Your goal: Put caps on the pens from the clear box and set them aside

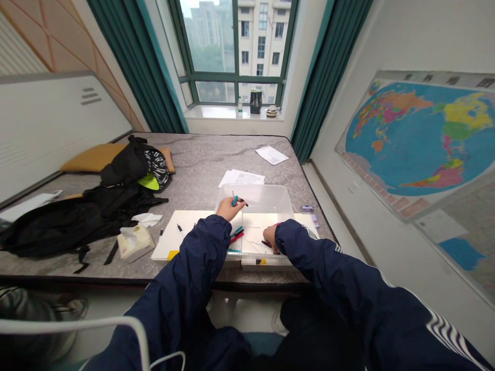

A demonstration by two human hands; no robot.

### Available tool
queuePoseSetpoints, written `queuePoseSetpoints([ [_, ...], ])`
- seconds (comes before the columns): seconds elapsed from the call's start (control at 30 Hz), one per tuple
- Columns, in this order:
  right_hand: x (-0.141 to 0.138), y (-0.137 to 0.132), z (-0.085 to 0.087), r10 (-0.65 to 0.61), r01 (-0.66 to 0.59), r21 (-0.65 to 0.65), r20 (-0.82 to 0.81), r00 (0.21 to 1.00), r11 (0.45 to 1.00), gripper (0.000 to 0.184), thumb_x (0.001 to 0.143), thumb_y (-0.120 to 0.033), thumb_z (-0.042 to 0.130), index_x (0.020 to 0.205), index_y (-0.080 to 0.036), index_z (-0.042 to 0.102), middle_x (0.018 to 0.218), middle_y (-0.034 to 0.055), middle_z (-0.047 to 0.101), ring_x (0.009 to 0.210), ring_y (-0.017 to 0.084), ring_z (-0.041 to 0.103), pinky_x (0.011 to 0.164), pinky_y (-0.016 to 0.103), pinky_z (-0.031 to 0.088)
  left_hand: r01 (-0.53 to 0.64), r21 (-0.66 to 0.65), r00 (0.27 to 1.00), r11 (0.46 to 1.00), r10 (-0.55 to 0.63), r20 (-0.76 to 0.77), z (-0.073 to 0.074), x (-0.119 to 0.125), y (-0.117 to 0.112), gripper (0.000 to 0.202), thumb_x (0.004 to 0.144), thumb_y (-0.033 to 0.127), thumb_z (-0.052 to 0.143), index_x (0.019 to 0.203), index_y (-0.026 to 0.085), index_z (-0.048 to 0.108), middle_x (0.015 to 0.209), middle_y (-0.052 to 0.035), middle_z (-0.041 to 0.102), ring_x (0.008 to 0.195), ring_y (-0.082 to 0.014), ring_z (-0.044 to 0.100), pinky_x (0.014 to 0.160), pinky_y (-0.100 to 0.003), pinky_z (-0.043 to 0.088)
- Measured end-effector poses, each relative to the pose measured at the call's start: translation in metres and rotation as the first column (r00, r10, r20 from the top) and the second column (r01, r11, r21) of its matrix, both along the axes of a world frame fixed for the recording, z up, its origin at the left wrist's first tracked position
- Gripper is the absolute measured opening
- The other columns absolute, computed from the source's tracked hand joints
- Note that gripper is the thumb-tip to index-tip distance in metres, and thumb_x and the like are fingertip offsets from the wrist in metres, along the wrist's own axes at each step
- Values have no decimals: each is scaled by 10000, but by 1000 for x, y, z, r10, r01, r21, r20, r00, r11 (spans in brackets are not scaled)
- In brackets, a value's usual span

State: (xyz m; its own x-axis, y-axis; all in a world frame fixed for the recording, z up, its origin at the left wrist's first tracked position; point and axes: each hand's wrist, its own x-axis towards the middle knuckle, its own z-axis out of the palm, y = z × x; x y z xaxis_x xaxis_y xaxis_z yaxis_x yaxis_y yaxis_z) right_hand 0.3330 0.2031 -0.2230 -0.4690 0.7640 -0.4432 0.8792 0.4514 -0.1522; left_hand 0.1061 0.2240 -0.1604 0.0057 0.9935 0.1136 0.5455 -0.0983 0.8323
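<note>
My left hand (231,208) is closed on pens, with a teal pen (235,201) upright between the fingers and a dark tip at the right. It is over the left side of a clear plastic bin (270,193). My right hand (270,236) is lower, with curled fingers at the white surface (251,247); a black pen (265,243) shows at its fingertips. Between the hands lie a red pen (237,237) and a teal pen (236,231). Thin sticks or leads are scattered beside them. A clear ruler (251,254) lies along the front edge.
A black-and-white pen (180,229) lies on the white board at left. Farther left are a tissue pack (134,242) and a black backpack (112,206). Printed sheets (242,177) lie behind the bin. A partly blurred item (308,209) is at right, near the table edge.
</note>
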Motion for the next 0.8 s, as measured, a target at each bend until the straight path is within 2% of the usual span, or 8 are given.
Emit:
queuePoseSetpoints([
  [0.1, -4, 1, 3, 48, -43, -70, 74, 996, 997, 315, 409, -349, 837, 401, -169, 578, 478, 62, 606, 596, 223, 665, 605, 278, 485, -7, -12, 1000, 1000, 7, -6, -1, 0, 0, 455, 696, 539, 628, 876, 127, 704, 562, 27, 514, 537, -111, 454, 547, -232, 357],
  [0.17, -6, -2, 11, 31, -25, -69, 91, 995, 997, 286, 378, -312, 843, 436, -160, 608, 546, 74, 648, 648, 231, 677, 630, 276, 489, -2, -18, 1000, 1000, 2, -4, -1, 0, 0, 457, 700, 537, 626, 882, 125, 704, 569, 22, 523, 549, -116, 466, 557, -234, 364],
  [0.27, -10, -9, 26, 107, -91, -102, 167, 980, 991, 300, 369, -280, 840, 586, -134, 694, 719, 103, 710, 746, 237, 688, 662, 263, 488, -3, -7, 1000, 1000, 3, -3, -3, 0, 1, 455, 700, 534, 630, 879, 123, 704, 584, 19, 531, 563, -117, 471, 569, -235, 367],
  [0.37, -15, -14, 43, 232, -191, -184, 233, 945, 964, 428, 402, -266, 840, 777, -85, 740, 877, 166, 718, 822, 263, 686, 660, 258, 480, -3, -10, 1000, 1000, 3, -17, -3, 1, 1, 450, 702, 529, 631, 870, 118, 704, 585, 19, 528, 563, -114, 464, 571, -235, 363],
  [0.5, -20, -19, 57, 222, -169, -214, 258, 940, 962, 478, 436, -261, 835, 868, -78, 747, 934, 185, 713, 828, 287, 685, 668, 283, 486, 2, -6, 1000, 1000, -2, -12, -3, 1, 1, 437, 714, 518, 621, 857, 113, 701, 582, 17, 534, 564, -116, 467, 575, -239, 363],
  [0.6, -18, -21, 56, 182, -130, -211, 249, 951, 969, 387, 485, -249, 812, 830, -86, 746, 894, 176, 719, 815, 285, 688, 683, 296, 491, 14, 3, 1000, 1000, -14, -11, -2, 1, 0, 427, 722, 513, 613, 848, 115, 699, 584, 17, 541, 568, -118, 477, 581, -242, 368],
  [0.8, -4, -23, 35, 124, -104, -212, 85, 989, 972, 196, 567, -240, 762, 731, -138, 725, 811, 112, 725, 767, 231, 682, 683, 269, 484, 0, -2, 1000, 1000, 0, -19, -1, 1, -1, 434, 712, 513, 622, 849, 108, 694, 577, 29, 517, 558, -109, 456, 580, -238, 363],
])
